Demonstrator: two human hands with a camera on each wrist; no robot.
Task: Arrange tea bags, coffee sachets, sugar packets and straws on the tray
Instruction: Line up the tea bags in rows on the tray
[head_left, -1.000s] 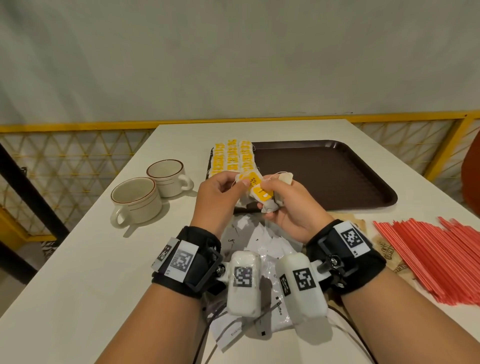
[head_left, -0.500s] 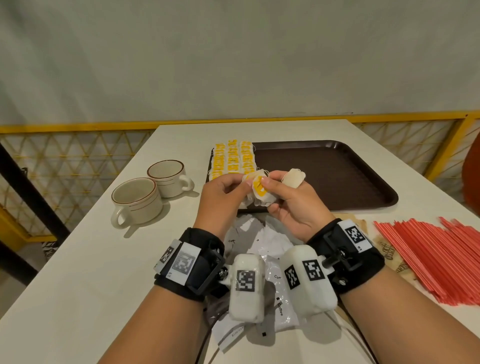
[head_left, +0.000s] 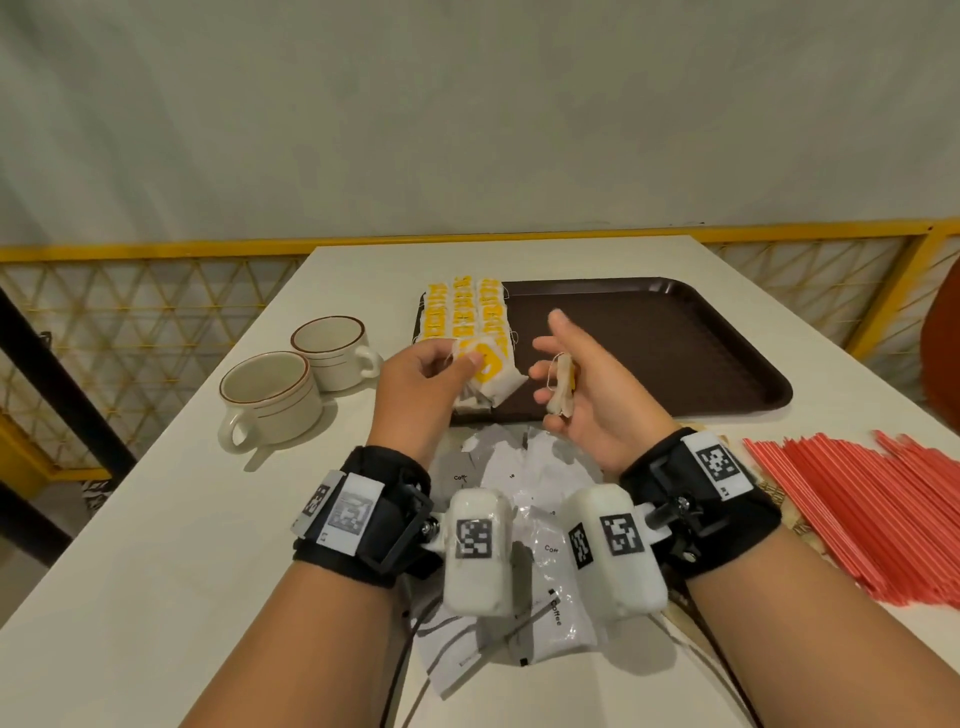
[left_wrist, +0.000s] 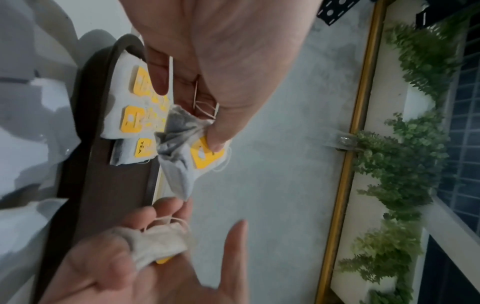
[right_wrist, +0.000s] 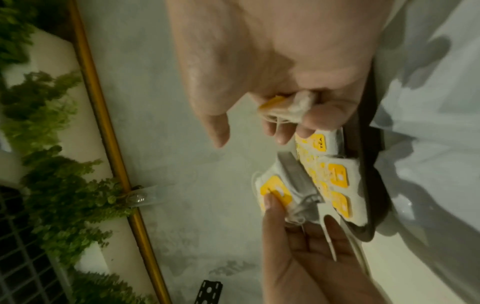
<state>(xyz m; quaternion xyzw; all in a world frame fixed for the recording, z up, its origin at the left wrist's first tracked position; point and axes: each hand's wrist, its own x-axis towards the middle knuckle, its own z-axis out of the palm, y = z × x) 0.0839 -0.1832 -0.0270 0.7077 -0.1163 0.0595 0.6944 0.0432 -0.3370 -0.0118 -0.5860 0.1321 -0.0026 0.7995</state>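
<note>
Brown plastic tray (head_left: 675, 358) lies on a white table (head_left: 171, 519), its near-left corner below both raised hands. Rows of yellow-tagged tea bags (head_left: 462, 312) fill the tray's left end, touching one another; in the wrist views they appear as white pouches with yellow labels (left_wrist: 133, 121) (right_wrist: 337, 176).

Left hand (head_left: 421, 379) pinches a small bunch of tea bags (head_left: 491, 376) between thumb and fingertips, yellow tag uppermost, above the tray's near rim; the left wrist view shows the thumb (left_wrist: 215, 139) pressed on a tag and a grey pouch hanging below it.

Right hand (head_left: 587, 395) is half spread: index finger and thumb extended and apart, the lower fingers curled round a single rolled tea bag (head_left: 562, 384) with its string loose. The right wrist view shows this bag (right_wrist: 288, 107) tucked under the curled fingers. The two hands are near each other but apart.

White coffee sachets (head_left: 519, 519) lie in a loose pile on the table beneath the wrists, just in front of the tray. Red straws (head_left: 857, 519) lie in a sheaf to the right. Part of a brown packet shows at the sheaf's left edge; its kind cannot be told. Two cream cups (head_left: 296, 384) stand left of the tray, side by side.
</note>
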